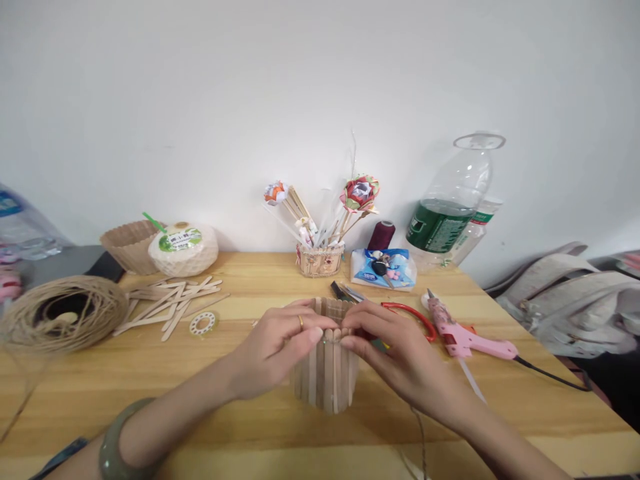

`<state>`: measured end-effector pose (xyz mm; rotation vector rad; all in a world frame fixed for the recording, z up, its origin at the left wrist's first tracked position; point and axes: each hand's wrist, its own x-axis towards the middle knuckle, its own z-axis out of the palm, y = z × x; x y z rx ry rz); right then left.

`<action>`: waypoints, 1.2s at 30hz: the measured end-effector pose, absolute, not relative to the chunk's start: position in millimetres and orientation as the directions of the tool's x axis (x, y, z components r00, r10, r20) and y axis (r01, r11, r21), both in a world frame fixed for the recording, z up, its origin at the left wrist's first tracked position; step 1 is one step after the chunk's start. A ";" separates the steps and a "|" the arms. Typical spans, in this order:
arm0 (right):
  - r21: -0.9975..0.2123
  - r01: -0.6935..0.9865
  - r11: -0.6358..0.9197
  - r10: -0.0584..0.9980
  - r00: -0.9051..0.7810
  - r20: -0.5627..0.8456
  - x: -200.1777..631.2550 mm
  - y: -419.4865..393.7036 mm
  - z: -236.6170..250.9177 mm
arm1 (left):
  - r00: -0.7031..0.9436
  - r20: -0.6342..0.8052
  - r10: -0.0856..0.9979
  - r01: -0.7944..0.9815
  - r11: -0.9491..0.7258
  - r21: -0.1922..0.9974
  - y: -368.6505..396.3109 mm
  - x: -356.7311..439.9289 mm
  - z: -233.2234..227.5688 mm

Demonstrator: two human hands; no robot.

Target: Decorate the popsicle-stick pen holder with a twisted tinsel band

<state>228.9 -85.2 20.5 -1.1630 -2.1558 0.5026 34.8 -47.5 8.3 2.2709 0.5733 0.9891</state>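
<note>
From the head view: left hand (pixel 273 347) and right hand (pixel 395 353) both pinch the stick cup's (pixel 326 377) rim, mid-table (pixel 150 380). At the back edge, a green-labelled bottle (pixel 445 213), writing unreadable, and a small basket (pixel 320 259) holding paper flowers.

Wooden table (pixel 150 373), stick holder (pixel 326 373), glue gun (pixel 463 337)

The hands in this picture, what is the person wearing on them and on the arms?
Both arms are bare, with no sleeves. The left hand has a thin gold ring on one finger and a chunky grey-green bangle at the wrist. The right hand shows nothing worn.
</note>
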 end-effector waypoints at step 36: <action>-0.786 0.418 0.455 0.889 -0.255 0.380 239.7 -85.2 12.7 | 0.444 0.327 0.834 0.171 -0.438 0.883 -46.9 44.7 -20.9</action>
